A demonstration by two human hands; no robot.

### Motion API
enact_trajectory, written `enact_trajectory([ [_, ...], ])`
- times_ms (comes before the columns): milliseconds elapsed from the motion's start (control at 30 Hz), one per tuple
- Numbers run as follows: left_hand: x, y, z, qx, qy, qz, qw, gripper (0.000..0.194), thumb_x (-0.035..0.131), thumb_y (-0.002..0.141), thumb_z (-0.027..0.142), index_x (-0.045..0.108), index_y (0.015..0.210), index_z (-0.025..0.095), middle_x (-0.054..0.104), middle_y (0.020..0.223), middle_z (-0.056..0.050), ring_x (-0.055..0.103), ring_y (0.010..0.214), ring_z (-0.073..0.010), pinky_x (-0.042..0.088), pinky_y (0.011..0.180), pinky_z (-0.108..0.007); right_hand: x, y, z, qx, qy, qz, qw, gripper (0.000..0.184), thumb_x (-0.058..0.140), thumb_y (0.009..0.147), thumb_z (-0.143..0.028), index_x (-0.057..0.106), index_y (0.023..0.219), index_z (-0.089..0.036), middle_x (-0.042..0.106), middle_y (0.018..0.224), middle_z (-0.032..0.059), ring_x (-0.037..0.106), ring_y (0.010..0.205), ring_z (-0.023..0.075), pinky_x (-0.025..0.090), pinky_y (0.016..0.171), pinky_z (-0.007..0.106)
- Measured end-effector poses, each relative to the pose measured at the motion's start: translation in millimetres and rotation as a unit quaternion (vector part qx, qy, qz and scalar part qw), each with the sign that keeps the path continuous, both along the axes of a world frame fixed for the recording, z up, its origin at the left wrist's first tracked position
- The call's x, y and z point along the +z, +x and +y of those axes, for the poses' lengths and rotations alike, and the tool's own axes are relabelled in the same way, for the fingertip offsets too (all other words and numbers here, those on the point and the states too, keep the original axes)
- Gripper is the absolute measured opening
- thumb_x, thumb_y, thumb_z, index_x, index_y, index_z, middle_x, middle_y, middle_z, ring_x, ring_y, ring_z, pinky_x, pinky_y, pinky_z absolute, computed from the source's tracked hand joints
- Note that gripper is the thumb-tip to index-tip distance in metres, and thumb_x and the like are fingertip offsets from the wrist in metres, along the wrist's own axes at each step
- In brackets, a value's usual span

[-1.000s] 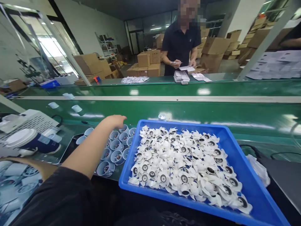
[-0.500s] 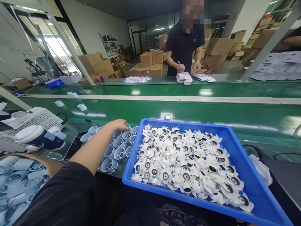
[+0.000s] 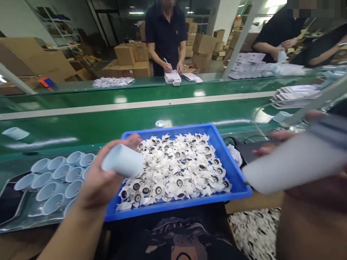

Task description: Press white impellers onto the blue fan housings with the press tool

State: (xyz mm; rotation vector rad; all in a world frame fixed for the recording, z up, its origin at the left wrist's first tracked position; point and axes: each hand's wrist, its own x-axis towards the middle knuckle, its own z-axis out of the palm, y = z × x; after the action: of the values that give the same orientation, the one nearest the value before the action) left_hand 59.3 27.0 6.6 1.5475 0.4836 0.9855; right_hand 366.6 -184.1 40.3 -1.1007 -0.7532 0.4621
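My left hand [image 3: 99, 182] is closed round a pale blue plastic cup [image 3: 123, 161], lifted over the near left corner of a blue tray [image 3: 233, 169]. The tray is full of small white fan impellers [image 3: 176, 166]. Several more pale blue cups [image 3: 58, 175] stand open-side up on a dark mat to the left of my hand. At the right my right hand [image 3: 273, 142] is blurred by motion, its fingers curled against a large white object [image 3: 295, 162] that crosses the view close to the camera. I cannot make out what that object is.
A green conveyor belt [image 3: 108, 122] runs across behind the tray, with one loose cup [image 3: 15, 133] on it. Across the belt a person in a dark shirt [image 3: 164, 32] handles paper stacks [image 3: 172, 77]; other people's arms [image 3: 284, 45] work at the far right. Cardboard boxes [image 3: 132, 59] stand behind. Cables [image 3: 252, 137] lie right of the tray.
My left hand has drawn back from the cups with one cup in its grip. The view has swung to the right, and my right hand with the white object has come into view.
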Motion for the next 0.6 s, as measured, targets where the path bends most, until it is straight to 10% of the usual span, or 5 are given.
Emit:
enact_trajectory([
  [100, -12.8, 41, -42, -0.104, 0.146, 0.125, 0.976, 0.057, 0.075, 0.073, 0.036, 0.051, 0.124, 0.030, 0.066, 0.114, -0.006, 0.063, 0.108, -0.0299, 0.053, 0.088, -0.043, 31.7, -36, 35, 0.060, 0.066, 0.081, 0.993, 0.076, 0.091, 0.045, -0.054, 0.060, 0.107, -0.025, 0.060, 0.079, 0.0028, 0.061, 0.063, 0.0225, 0.058, 0.054, 0.039],
  [233, -1.8, 78, -68, -0.120, 0.314, 0.235, 0.912, 0.060, 0.082, 0.066, 0.038, 0.053, 0.116, 0.023, 0.068, 0.108, -0.007, 0.065, 0.096, -0.0258, 0.052, 0.083, -0.038, 55.4, -72, 64, 0.114, 0.029, 0.067, 0.991, 0.057, 0.068, 0.071, -0.072, 0.048, 0.096, -0.025, 0.059, 0.080, -0.0007, 0.064, 0.064, 0.0202, 0.058, 0.056, 0.035],
  [600, 8.9, 94, -83, -0.104, 0.335, 0.217, 0.911, 0.029, 0.074, 0.069, 0.030, 0.058, 0.092, 0.021, 0.068, 0.089, -0.002, 0.063, 0.077, -0.0194, 0.049, 0.066, -0.030, 40.6, -81, 59, 0.060, -0.033, -0.084, 0.994, 0.068, 0.024, 0.089, -0.081, 0.059, 0.080, -0.023, 0.062, 0.075, 0.0006, 0.068, 0.071, 0.0200, 0.061, 0.064, 0.033],
])
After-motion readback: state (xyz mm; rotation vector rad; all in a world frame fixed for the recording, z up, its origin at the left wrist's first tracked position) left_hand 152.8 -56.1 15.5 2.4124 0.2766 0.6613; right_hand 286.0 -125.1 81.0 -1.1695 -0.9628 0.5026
